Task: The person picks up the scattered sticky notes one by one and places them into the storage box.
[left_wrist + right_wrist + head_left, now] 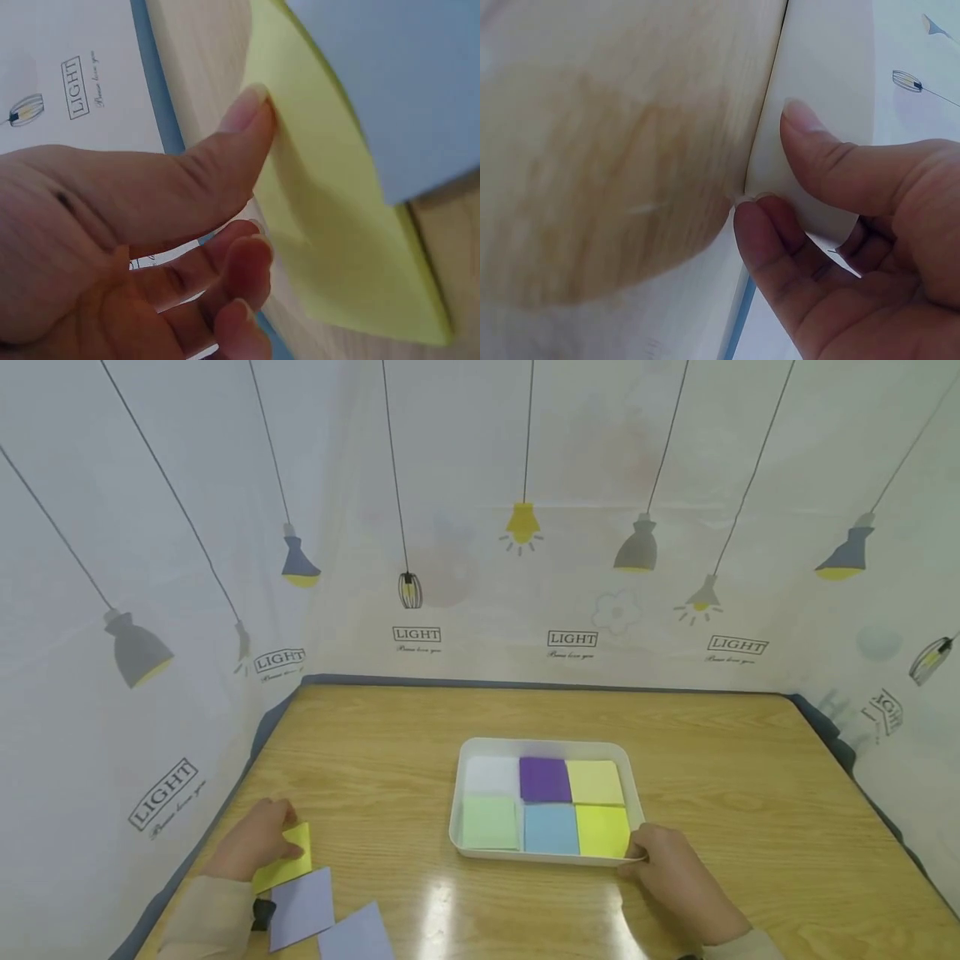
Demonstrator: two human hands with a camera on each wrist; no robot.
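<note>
At the table's left side, my left hand (258, 839) pinches the edge of a yellow sticky note pad (303, 852). In the left wrist view the thumb lies on the bent yellow pad (337, 225), and the index finger is hidden. A lavender sticky note pad (302, 908) overlaps it in that view. My right hand (678, 872) grips the near right corner of a white tray (454, 827), thumb on the wall and fingertips under it. Inside lie purple (545, 779), pale yellow (596, 782), pale green (490, 822), blue (551, 829) and bright yellow (602, 831) sticky note pads.
A second lavender pad (356, 935) lies at the table's near edge. The wooden table (390, 760) stands against a white wall covering (480, 552) printed with hanging lamps, on the back and both sides. The tray's back left spot shows bare white bottom.
</note>
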